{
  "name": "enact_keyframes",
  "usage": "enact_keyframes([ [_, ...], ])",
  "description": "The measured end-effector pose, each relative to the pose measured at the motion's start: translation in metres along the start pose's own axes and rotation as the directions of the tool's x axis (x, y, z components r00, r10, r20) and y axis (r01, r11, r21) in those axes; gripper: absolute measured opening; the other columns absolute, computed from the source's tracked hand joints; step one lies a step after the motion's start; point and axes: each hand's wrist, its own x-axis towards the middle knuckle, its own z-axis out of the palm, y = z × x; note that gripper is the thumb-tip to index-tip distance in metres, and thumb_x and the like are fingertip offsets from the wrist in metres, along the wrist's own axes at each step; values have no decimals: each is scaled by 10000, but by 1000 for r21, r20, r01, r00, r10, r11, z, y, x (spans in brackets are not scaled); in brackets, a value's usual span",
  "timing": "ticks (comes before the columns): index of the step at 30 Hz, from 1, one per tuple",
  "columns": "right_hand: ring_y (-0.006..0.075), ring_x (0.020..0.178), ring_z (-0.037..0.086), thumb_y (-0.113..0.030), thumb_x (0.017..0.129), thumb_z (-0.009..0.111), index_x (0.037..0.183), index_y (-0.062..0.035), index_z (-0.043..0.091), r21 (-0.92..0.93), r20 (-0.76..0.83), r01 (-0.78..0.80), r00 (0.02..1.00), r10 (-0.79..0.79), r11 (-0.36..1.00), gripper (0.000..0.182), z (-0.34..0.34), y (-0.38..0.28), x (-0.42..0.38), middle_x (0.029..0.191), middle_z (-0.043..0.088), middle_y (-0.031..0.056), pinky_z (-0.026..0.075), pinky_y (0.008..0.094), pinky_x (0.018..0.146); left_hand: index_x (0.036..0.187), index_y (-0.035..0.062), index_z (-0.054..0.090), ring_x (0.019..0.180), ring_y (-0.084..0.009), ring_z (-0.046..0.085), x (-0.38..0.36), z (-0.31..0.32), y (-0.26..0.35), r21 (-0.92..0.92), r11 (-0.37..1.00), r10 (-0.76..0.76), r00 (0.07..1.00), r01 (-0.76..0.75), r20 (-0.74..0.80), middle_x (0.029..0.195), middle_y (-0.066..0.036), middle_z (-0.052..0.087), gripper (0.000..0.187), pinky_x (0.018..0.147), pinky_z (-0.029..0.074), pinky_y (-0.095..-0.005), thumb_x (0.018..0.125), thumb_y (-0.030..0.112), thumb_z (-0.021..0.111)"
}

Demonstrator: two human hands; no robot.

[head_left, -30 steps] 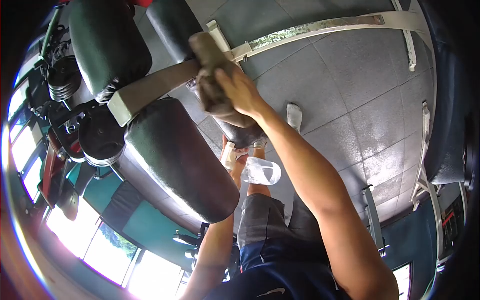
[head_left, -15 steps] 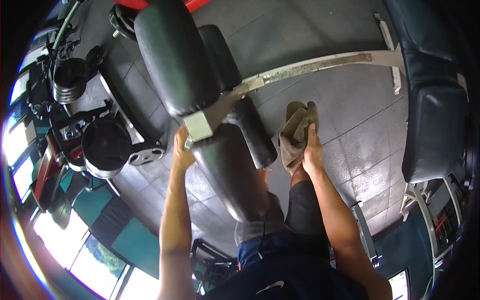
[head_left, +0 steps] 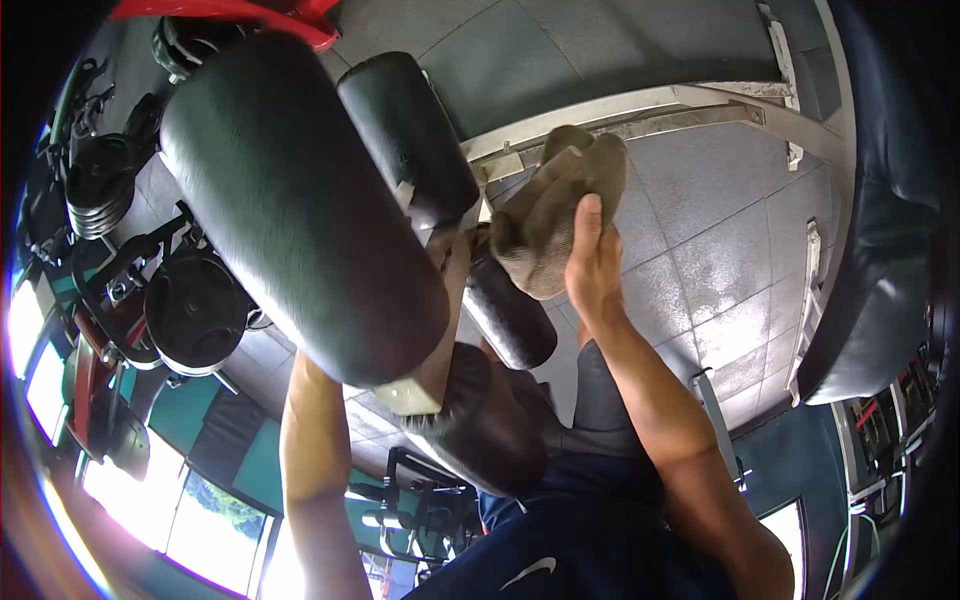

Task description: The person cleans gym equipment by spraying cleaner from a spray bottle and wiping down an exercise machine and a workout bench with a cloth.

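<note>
A bunched brown cloth (head_left: 560, 220) is gripped in my right hand (head_left: 597, 265), with my thumb lying over its near side. It is just right of the black padded rollers of a gym bench, beside the smaller upper pad (head_left: 410, 130) and above the lower pad (head_left: 510, 315). The large black pad (head_left: 300, 210) fills the left middle of the view. My left forearm (head_left: 315, 440) reaches up behind that pad's lower end, and the hand itself is hidden. Near my lap is another black pad (head_left: 490, 430), beside the pale metal end of the post (head_left: 415, 395).
A pale metal beam (head_left: 640, 112) runs right across the tiled floor (head_left: 710, 250) to a dark padded seat (head_left: 870, 270). Weight plates (head_left: 195, 310) hang on racks at the left. A red part (head_left: 300, 20) shows at the top.
The pads look larger and closer as the view shifts. My right hand has moved up and left with the cloth. My left hand, earlier at the post's metal end, is now hidden behind the large pad.
</note>
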Motion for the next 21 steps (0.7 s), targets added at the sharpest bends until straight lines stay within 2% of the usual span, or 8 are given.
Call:
enact_keyframes([
  [3,323,1055,645,-496,1019,487,1176,42,643,-13,145,81,986,-78,997,582,15,-16,12,1121,661,259,491,423,892,1270,11,603,1123,-365,590,-17,8,8,-40,996,-81,996,79,-31,1257,-185,610,578,955,483,-431,729,93,790],
  [5,383,1207,570,-434,947,626,1224,-13,653,73,296,458,838,-458,886,505,48,-20,42,1327,552,295,471,501,965,1276,12,599,1118,-359,593,-31,13,15,-65,990,-130,990,127,-50,1257,-182,612,582,952,485,-427,731,91,788],
  [7,507,1347,395,-421,867,711,1316,-89,622,-404,513,816,576,-636,413,565,88,-24,61,1511,345,299,404,634,1027,1283,12,596,1113,-353,597,-43,21,23,-97,981,-177,983,171,-56,1257,-179,615,586,949,487,-423,734,89,786],
  [9,594,1387,243,-434,829,738,1378,-176,582,-338,545,849,528,-651,406,626,121,-45,79,1571,211,287,346,728,1024,1289,13,593,1108,-347,600,-48,25,29,-123,971,-212,975,203,-72,1258,-176,618,590,946,489,-419,736,88,784],
  [11,608,1348,290,-346,787,784,1403,-253,556,-406,515,828,557,-652,387,663,145,-73,104,1563,235,295,356,666,1057,1296,13,589,1103,-341,604,-50,27,32,-142,962,-246,967,235,-71,1258,-172,620,594,943,491,-414,739,86,782],
  [15,333,1275,522,-447,914,668,1453,-197,528,24,429,543,753,-499,840,610,180,-73,193,1407,510,193,454,387,1060,1308,14,582,1094,-328,611,-52,28,37,-174,944,-299,951,282,-78,1259,-166,626,602,936,495,-406,743,83,778],
  [17,209,1172,592,-448,991,579,1500,-178,470,361,717,-203,684,-132,910,586,140,-51,189,1333,580,126,462,311,1031,1315,15,579,1089,-322,614,-50,28,39,-190,937,-313,946,293,-83,1259,-163,628,606,933,497,-402,746,81,776],
  [21,241,1282,528,-438,1001,576,1510,-34,388,178,683,-313,722,112,933,676,101,18,124,1369,546,215,430,395,1063,1328,16,572,1079,-310,621,-43,30,38,-218,927,-331,940,307,-86,1260,-157,634,614,927,501,-393,750,78,772],
])
